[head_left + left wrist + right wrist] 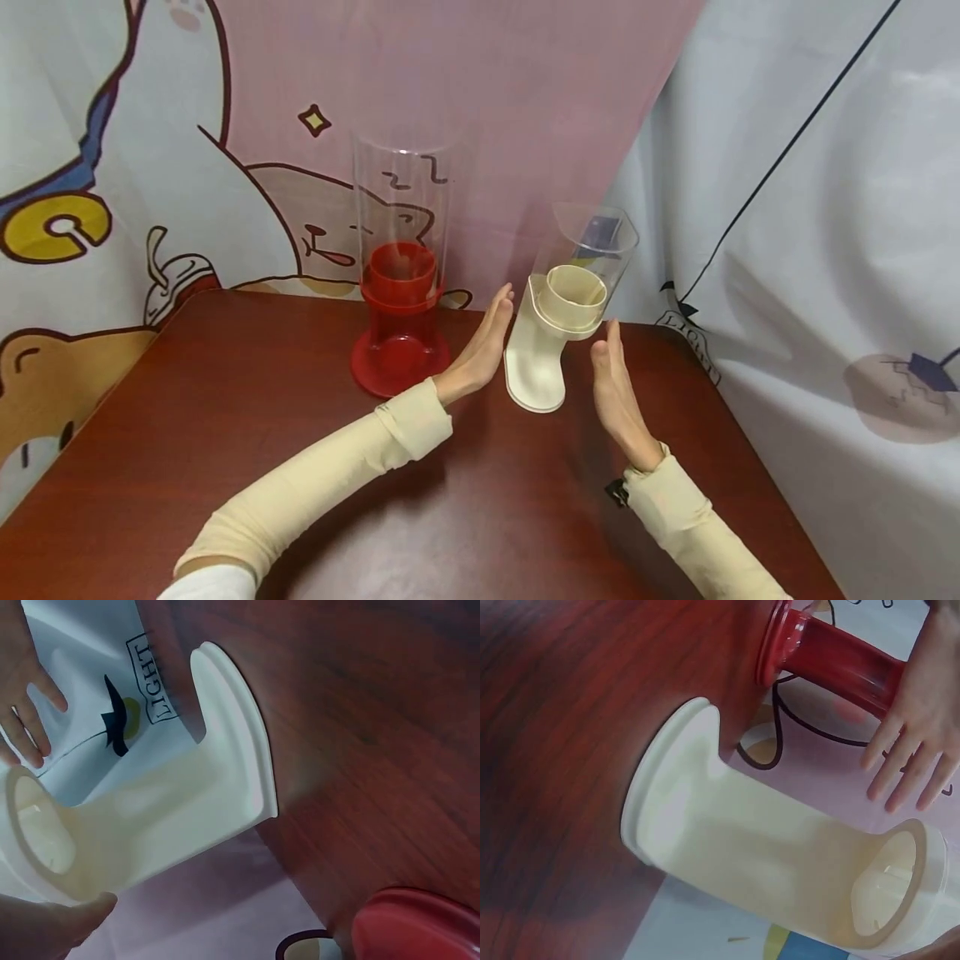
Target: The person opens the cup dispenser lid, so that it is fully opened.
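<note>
A cream plastic stand (pixel 536 358) with a ring at its top carries a clear cylinder (pixel 618 267). It stands on the table, its foot showing in both wrist views. My left hand (pixel 480 346) is held upright just left of the stand, fingers straight. On the other side my right hand (pixel 621 400) is also straight-fingered, palm facing in. Neither hand grips it; whether the fingertips touch it I cannot tell. In the left wrist view my left thumb (pixel 86 919) lies near the ring. A matching red stand (pixel 405 321) with a tall clear cylinder (pixel 405 192) is left of my left hand.
The brown wooden table (pixel 225 417) ends at the back against a cartoon-printed cloth (pixel 525 100). A white cloth (pixel 810 275) hangs along the right edge. A small dark object (pixel 617 493) is by the right wrist.
</note>
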Motion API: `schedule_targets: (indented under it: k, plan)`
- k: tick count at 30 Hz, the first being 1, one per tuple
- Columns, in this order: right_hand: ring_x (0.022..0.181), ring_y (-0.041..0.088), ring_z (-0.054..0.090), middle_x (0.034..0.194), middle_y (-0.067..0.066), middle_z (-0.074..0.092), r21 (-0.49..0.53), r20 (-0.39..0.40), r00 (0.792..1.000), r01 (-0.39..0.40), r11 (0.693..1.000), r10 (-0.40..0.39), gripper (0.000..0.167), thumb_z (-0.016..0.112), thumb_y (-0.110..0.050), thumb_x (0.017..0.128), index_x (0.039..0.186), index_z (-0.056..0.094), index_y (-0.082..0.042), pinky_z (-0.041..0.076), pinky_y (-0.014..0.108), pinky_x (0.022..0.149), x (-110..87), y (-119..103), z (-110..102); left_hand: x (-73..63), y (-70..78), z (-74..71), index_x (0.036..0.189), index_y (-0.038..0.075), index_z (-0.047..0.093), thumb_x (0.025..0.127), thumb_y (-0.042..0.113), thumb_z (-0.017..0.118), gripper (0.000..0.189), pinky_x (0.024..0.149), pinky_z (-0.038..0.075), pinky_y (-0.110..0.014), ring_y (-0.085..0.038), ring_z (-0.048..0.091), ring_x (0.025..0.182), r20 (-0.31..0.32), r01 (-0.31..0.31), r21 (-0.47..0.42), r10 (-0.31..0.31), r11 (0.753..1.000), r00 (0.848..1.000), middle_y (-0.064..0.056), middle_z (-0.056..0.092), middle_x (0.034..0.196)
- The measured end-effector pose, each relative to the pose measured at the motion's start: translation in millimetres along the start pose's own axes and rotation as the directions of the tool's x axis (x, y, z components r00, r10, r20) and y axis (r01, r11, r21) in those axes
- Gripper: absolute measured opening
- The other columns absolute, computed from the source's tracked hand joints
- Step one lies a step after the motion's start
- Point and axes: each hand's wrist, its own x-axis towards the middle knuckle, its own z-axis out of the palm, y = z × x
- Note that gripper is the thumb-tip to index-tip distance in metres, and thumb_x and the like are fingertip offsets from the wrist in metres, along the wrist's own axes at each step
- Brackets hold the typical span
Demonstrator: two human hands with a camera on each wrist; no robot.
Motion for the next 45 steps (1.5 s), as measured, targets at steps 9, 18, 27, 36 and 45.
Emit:
schedule_targets:
  k: [9,18,27,36,45]
  plan:
    - [0.155,0.025,-0.002,0.168,0.006,-0.006,-0.027,-0.029,0.995,0.094,0.995,-0.095,0.091,0.022,-0.073,0.097,0.16,-0.008,-0.015,0.004,0.057,0.123,13.7,6,8,24.0,-12.8,14.4,0.161,0.014,0.005,0.096,0.075,0.007,0.089,0.126,0.008,-0.043,-0.02,0.006,0.156,0.024,0.003,-0.019,-0.003,1.0,1.0,-0.006,0.008,0.168]
    - [0.154,0.018,-0.008,0.168,0.001,-0.009,0.068,-0.048,0.995,0.087,0.994,-0.084,0.076,0.019,-0.058,0.104,0.159,-0.01,-0.014,-0.002,0.051,0.125,16.5,-1,18,41.5,-19.7,15.2,0.161,0.012,0.006,0.102,0.062,0.01,0.078,0.126,0.008,-0.038,-0.018,0.006,0.155,0.007,0.038,0.013,-0.038,0.999,0.999,-0.007,0.009,0.168]
    - [0.152,0.01,-0.015,0.167,-0.003,-0.013,0.309,-0.057,0.997,-0.032,0.95,0.052,0.067,0.003,-0.053,0.104,0.16,-0.01,-0.019,-0.012,0.042,0.123,24.9,-11,22,30.9,-10.7,25.6,0.161,0.014,-0.004,0.097,0.073,0.019,0.09,0.125,0.009,-0.044,-0.023,0.004,0.155,0.011,0.086,-0.025,-0.085,0.996,0.996,-0.006,0.0,0.168]
    - [0.15,0.018,0.01,0.159,0.013,0.016,0.234,-0.174,0.978,0.155,0.96,-0.115,0.067,0.008,-0.052,0.106,0.158,0.011,-0.01,0.002,0.04,0.124,55.2,14,15,9.8,-1.3,36.6,0.161,0.019,-0.007,0.093,0.079,0.023,0.096,0.126,0.01,-0.044,-0.016,0.0,0.155,-0.03,0.077,-0.014,-0.078,0.997,0.997,0.003,-0.003,0.168]
    - [0.154,0.019,0.003,0.168,0.009,0.005,0.264,-0.24,0.965,0.17,0.95,-0.106,0.064,0.014,-0.043,0.108,0.16,0.004,-0.009,0.001,0.04,0.125,42.5,19,20,8.3,-3.1,18.2,0.161,0.017,0.004,0.096,0.075,0.022,0.089,0.125,0.015,-0.043,-0.019,0.012,0.154,-0.034,0.078,0.029,-0.077,0.997,0.996,-0.002,0.01,0.168]
